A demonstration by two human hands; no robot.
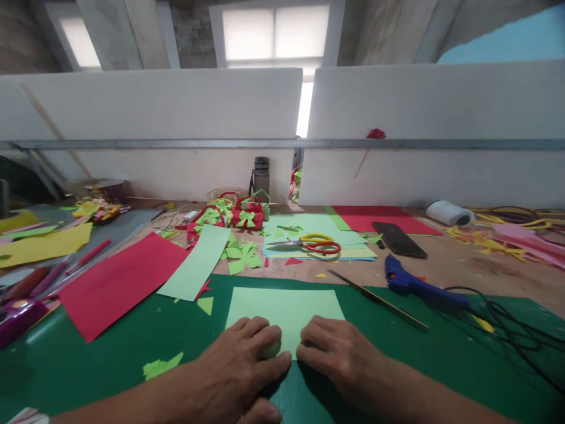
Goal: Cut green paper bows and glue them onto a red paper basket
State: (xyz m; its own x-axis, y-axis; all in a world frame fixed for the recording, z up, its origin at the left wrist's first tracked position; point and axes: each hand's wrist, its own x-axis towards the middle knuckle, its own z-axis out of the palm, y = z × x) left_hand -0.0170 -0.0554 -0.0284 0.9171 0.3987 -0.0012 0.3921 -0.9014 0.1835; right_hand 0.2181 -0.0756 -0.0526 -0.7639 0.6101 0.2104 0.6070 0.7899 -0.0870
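A light green sheet of paper (286, 303) lies on the green cutting mat (353, 383) right in front of me. My left hand (251, 359) is on its near left part, fingers curled and thumb at the near edge. On the near right part rests my right hand (335, 350), its fingers bent and pressed together on the paper. The hands are slightly apart, and both hide parts of the sheet's near edge. Right of the paper is a thin metal ruler-like strip (379, 301). A narrow pale green strip of paper (198, 262) overlaps a red sheet (123, 282) to the left.
Scissors (315, 242) lie on stacked paper beyond the mat. A blue glue gun (424, 288) with a black cord and a dark phone (399, 239) are at the right. Small red baskets (247, 215), green scraps (242, 256) and a bottle (261, 176) stand farther back.
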